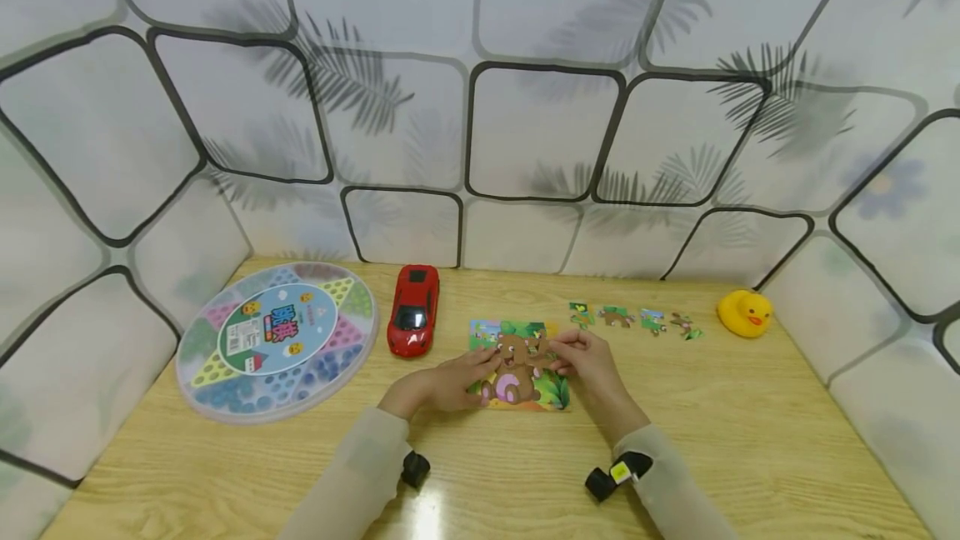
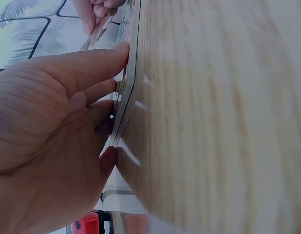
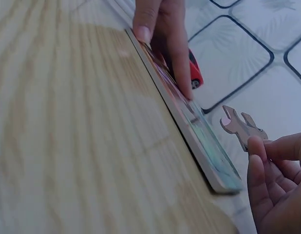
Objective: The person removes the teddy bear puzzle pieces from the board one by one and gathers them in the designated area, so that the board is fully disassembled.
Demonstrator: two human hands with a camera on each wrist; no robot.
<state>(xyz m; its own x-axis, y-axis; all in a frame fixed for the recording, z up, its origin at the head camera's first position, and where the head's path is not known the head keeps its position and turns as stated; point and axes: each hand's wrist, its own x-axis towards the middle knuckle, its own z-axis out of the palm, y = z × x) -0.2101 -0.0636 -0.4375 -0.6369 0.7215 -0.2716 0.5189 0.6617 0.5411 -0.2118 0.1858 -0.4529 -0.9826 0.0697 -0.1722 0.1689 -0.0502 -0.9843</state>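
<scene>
A jigsaw puzzle (image 1: 517, 398) with a brown bear picture lies flat on the wooden table. My left hand (image 1: 450, 383) rests on its left side, fingers extended; in the left wrist view the fingertips touch the board's edge. Over the puzzle's right side, my right hand (image 1: 588, 357) pinches a puzzle piece (image 3: 243, 127) between thumb and fingers. The right wrist view has this piece raised and tilted, apart from the board. Several loose puzzle pieces (image 1: 615, 317) lie in a row behind the right hand.
To the left is a round Chinese checkers board (image 1: 352, 290) under a clear cover. A red toy car (image 1: 412, 315) stands between it and the puzzle. At the far right sits a yellow rubber duck (image 1: 744, 312). Patterned fabric walls (image 1: 540, 140) enclose the table's back and sides.
</scene>
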